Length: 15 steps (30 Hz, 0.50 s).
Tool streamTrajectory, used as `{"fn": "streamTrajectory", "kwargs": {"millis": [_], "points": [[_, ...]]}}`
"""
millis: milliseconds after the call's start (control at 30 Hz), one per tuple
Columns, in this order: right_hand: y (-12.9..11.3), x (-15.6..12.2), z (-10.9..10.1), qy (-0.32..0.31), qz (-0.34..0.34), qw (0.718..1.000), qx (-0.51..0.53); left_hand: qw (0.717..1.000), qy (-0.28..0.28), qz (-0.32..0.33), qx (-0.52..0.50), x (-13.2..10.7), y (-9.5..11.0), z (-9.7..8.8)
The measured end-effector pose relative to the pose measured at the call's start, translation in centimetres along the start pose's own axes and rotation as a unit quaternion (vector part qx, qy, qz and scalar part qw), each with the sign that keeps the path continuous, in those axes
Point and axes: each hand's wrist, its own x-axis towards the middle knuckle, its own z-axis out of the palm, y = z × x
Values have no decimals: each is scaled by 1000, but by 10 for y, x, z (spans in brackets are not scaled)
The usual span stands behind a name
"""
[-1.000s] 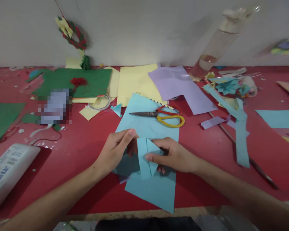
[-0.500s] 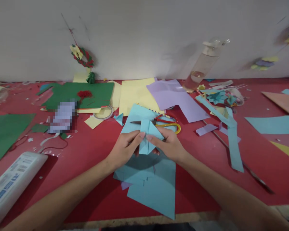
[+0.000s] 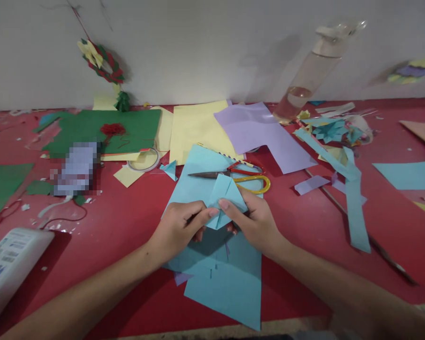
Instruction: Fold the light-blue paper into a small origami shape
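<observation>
Left hand [image 3: 180, 224]: thumb and fingers pinch the folded paper [image 3: 231, 190] at its lower left edge.
Right hand [image 3: 258, 221]: grips its right side, thumb pressed on top, fingertips beneath.
Folded paper: light blue, creased, between both hands, above the blue sheets [image 3: 241, 290].
Scissors [image 3: 206, 174]: lie just beyond the hands, blades pointing left, one handle loop red, one yellow.
Bottle [image 3: 310, 75]: stands by the wall [image 3: 198, 47], partly filled.

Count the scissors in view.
1: the scissors lie on the blue sheet, just beyond the folded paper. Any under the papers would be hidden.
</observation>
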Motion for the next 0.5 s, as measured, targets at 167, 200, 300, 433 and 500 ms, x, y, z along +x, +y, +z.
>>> {"fn": "streamTrajectory", "kwargs": {"millis": [167, 200, 300, 433, 500], "points": [[2, -2, 0, -2, 2, 1000, -7, 1000, -15, -13, -11, -2, 0, 0], [3, -2, 0, -1, 3, 1000, -8, 1000, -13, -14, -16, -2, 0, 0], [4, -2, 1, 7, 6, 1000, -15, 1000, -5, -19, -23, -3, 1, 0], [4, -2, 1, 7, 4, 1000, -21, 1000, -14, -12, -14, -4, 1, -2], [4, -1, 1, 6, -1, 1000, -23, 1000, -22, -6, -10, -4, 0, -2]]}}
